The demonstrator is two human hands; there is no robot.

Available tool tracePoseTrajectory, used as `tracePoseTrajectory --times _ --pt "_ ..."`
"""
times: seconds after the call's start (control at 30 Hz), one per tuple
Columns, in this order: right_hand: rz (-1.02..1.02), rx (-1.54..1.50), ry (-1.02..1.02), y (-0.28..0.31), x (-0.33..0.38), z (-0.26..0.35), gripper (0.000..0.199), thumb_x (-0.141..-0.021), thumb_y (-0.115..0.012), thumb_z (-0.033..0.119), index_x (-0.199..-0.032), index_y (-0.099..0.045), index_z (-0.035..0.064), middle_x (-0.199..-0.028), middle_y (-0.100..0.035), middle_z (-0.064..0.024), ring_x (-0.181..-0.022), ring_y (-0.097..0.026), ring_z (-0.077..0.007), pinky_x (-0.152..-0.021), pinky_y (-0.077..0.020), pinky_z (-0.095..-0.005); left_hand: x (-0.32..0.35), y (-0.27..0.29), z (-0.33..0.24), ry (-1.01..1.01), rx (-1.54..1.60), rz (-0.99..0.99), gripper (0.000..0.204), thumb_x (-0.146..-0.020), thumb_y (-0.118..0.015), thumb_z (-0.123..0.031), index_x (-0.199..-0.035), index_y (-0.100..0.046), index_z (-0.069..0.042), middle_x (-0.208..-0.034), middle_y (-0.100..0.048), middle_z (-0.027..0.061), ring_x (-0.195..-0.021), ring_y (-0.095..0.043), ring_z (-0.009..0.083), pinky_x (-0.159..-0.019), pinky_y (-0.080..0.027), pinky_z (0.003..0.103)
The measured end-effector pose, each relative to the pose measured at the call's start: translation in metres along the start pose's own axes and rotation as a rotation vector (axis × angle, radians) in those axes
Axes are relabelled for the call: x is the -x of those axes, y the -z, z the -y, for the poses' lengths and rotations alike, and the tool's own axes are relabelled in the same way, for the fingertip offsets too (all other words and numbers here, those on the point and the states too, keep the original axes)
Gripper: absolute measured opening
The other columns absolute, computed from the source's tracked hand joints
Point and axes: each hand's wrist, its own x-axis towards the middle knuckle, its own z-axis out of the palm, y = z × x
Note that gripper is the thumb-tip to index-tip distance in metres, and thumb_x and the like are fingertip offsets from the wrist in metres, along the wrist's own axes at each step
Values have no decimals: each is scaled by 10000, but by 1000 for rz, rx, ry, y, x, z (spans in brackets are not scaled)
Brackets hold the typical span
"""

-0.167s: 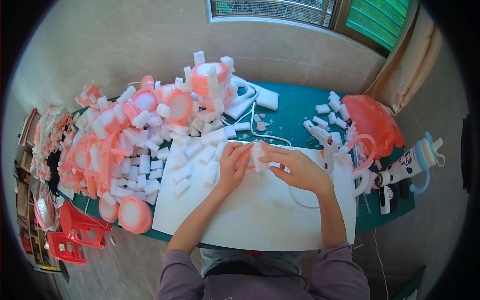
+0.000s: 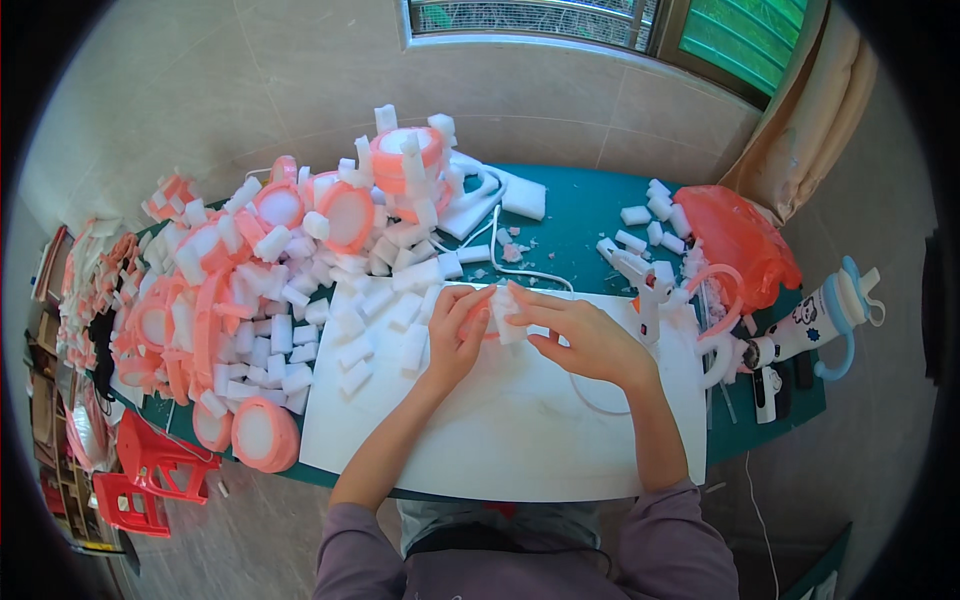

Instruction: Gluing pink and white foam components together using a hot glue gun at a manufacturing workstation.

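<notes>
Above the white board (image 2: pixel 500 440), my two hands meet over a small piece of work. My left hand (image 2: pixel 459 335) is closed around a pink foam piece (image 2: pixel 489 328), mostly hidden by the fingers. A white foam block (image 2: pixel 508 318) stands against that pink piece. The fingertips of my right hand (image 2: pixel 583 338) pinch the block from the right side. To the right of my right hand, a white glue gun (image 2: pixel 643 285) rests at the board's edge. Loose white foam blocks (image 2: pixel 355 365) lie on the board left of my hands.
Pink foam rings with white discs (image 2: pixel 265 435) and more foam blocks are heaped at the left. On the right are a red plastic bag (image 2: pixel 735 245), a white bottle with a blue handle (image 2: pixel 815 320) and more blocks. A white cord (image 2: pixel 530 272) crosses behind my hands.
The whole view has shifted slightly, so everything sits a little further left. Both hands keep nearly the same hold on the foam pieces.
</notes>
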Motion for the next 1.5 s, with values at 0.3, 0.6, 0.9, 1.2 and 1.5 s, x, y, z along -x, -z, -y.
tracePoseTrajectory --times 0.3,0.6,0.9,1.2,1.5 --pt "-15 41 60 0 1 -3 293 -779 -577 52 -1061 -599 127 -1297 -448 -56 -701 -620 -203 -636 -490 -255 0 0 4 -29 6 2 263 -764 -589 -61 -1025 -608 -40 -876 -513 97 -819 -502 214 -706 -409 272" --pt "-17 30 50 1 1 -2 269 -780 -578 55 -1039 -603 124 -1292 -453 -60 -683 -618 -197 -631 -485 -248 1 -1 2 1 5 -4 257 -754 -602 -66 -1008 -613 -34 -875 -514 96 -811 -505 214 -699 -412 275" --pt "-16 99 110 1 5 1 230 -779 -581 83 -1006 -614 107 -1269 -472 -71 -643 -610 -205 -620 -481 -267 5 -2 2 -76 3 -31 243 -740 -582 -20 -981 -616 -25 -852 -513 100 -789 -509 216 -680 -416 279" --pt "-11 100 98 2 8 3 230 -779 -578 99 -1004 -624 112 -1253 -482 -92 -630 -613 -211 -629 -481 -272 8 -3 -1 -89 -11 -28 247 -744 -571 -2 -984 -622 -28 -839 -511 97 -766 -508 203 -654 -419 269" --pt "-25 47 133 3 3 0 249 -771 -578 82 -1016 -618 111 -1258 -477 -89 -608 -610 -202 -621 -484 -265 7 -3 0 -57 -16 -47 232 -771 -563 -25 -995 -623 -31 -817 -513 92 -754 -505 194 -630 -412 257"
